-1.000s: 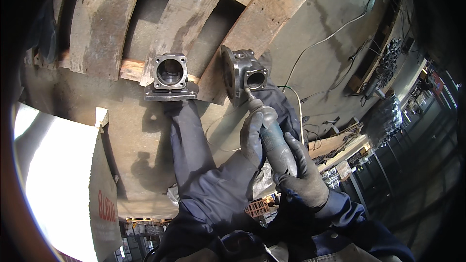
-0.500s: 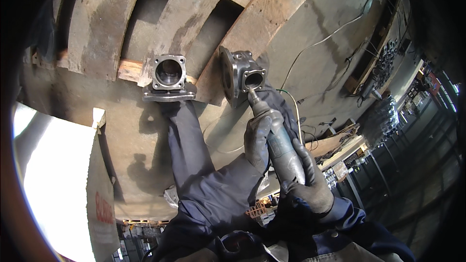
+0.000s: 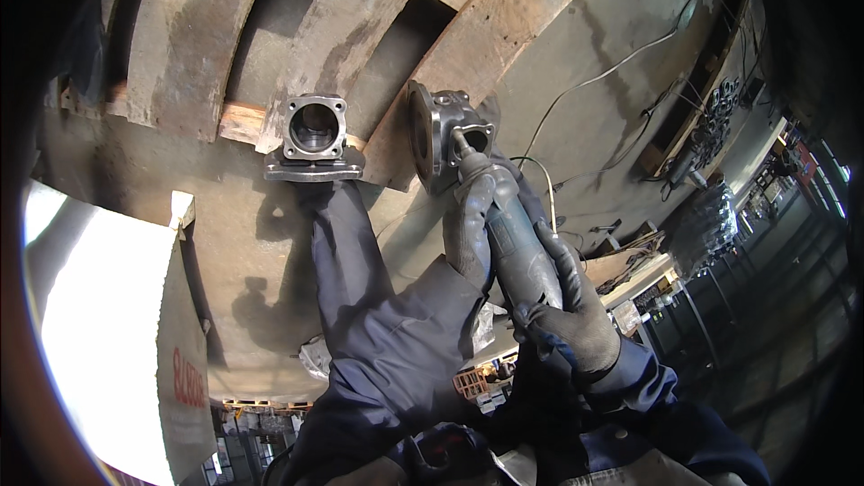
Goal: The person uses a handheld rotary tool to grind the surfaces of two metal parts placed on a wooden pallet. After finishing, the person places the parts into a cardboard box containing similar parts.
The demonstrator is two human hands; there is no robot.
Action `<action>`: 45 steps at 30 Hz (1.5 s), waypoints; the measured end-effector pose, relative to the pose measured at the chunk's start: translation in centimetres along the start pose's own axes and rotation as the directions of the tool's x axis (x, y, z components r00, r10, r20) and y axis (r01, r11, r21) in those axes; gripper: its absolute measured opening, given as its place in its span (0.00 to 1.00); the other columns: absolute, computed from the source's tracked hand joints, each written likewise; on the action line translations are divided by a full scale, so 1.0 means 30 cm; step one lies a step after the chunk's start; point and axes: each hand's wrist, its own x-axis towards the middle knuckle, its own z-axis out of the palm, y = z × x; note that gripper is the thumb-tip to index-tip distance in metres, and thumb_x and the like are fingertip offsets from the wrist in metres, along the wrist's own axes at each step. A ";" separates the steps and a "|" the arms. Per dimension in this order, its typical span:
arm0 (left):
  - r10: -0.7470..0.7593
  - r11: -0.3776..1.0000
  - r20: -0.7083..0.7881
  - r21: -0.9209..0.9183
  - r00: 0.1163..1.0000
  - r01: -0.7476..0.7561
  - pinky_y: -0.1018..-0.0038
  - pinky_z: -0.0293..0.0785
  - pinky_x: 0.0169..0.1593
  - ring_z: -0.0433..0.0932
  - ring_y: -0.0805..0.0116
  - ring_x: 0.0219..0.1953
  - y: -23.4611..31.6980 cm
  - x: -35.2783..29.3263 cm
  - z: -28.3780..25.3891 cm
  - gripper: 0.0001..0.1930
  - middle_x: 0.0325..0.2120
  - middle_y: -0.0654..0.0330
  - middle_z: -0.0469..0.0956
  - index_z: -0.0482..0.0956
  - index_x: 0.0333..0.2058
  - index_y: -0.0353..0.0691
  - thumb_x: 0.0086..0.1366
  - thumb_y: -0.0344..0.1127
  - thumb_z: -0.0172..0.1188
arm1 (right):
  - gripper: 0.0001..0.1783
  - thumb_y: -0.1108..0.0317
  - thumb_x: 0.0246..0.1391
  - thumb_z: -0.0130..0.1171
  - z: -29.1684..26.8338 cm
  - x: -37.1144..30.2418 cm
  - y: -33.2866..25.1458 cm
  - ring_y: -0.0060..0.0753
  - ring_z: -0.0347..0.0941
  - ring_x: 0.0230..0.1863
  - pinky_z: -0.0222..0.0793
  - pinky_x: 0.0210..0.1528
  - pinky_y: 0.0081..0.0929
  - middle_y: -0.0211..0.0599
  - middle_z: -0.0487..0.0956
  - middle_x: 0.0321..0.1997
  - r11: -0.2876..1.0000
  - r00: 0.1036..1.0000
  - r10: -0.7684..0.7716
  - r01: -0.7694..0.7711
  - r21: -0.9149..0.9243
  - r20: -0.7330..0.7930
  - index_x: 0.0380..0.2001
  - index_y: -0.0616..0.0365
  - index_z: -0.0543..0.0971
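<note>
Both my gloved hands grip a blue-grey die grinder (image 3: 522,256), held tilted with its nose pointing away from me. My left hand (image 3: 472,229) wraps round its neck near the front. Farther back, my right hand (image 3: 576,319) is closed round the body. The grinder's tip reaches the square flange opening of a dark metal valve body (image 3: 445,133), which stands on its side at the pallet's near edge. To its left sits a second metal valve body (image 3: 315,139) with a square, four-holed flange facing up toward me.
A wooden pallet (image 3: 346,31) spreads across the far side. A thin cable (image 3: 621,61) winds over the floor at the right, near a wooden crate of metal parts (image 3: 711,117). A brightly lit panel (image 3: 184,351) stands at the left.
The grinder has shifted slightly up and left with both hands. Its tip now lies at the left side of the flange opening instead of its lower edge.
</note>
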 end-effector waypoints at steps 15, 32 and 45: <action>-0.116 0.991 0.025 -0.059 0.993 0.117 0.72 0.79 0.45 0.79 0.74 0.40 -0.188 0.054 -0.043 0.11 0.38 0.67 0.76 0.75 0.47 0.46 0.76 0.45 0.61 | 0.55 0.84 0.55 0.61 -0.054 -0.082 -0.054 0.35 0.77 0.61 0.82 0.57 0.33 0.51 0.68 0.76 0.993 0.992 0.060 -0.049 0.108 -0.107 0.84 0.60 0.52; 0.010 0.981 -0.073 0.195 0.997 0.004 0.73 0.75 0.44 0.78 0.73 0.39 -0.228 0.075 -0.037 0.15 0.36 0.66 0.77 0.78 0.43 0.45 0.78 0.49 0.53 | 0.55 0.85 0.53 0.60 -0.129 -0.041 -0.054 0.32 0.80 0.53 0.81 0.53 0.31 0.48 0.71 0.73 0.976 0.989 0.133 -0.120 0.184 -0.058 0.84 0.60 0.52; -0.097 0.970 -0.172 0.204 0.980 0.132 0.77 0.69 0.43 0.72 0.79 0.38 -0.201 0.017 -0.034 0.16 0.35 0.71 0.73 0.77 0.42 0.45 0.82 0.50 0.50 | 0.55 0.83 0.54 0.59 -0.126 -0.040 -0.012 0.33 0.82 0.39 0.83 0.42 0.32 0.51 0.79 0.60 0.952 0.966 0.248 -0.227 0.205 -0.079 0.84 0.59 0.51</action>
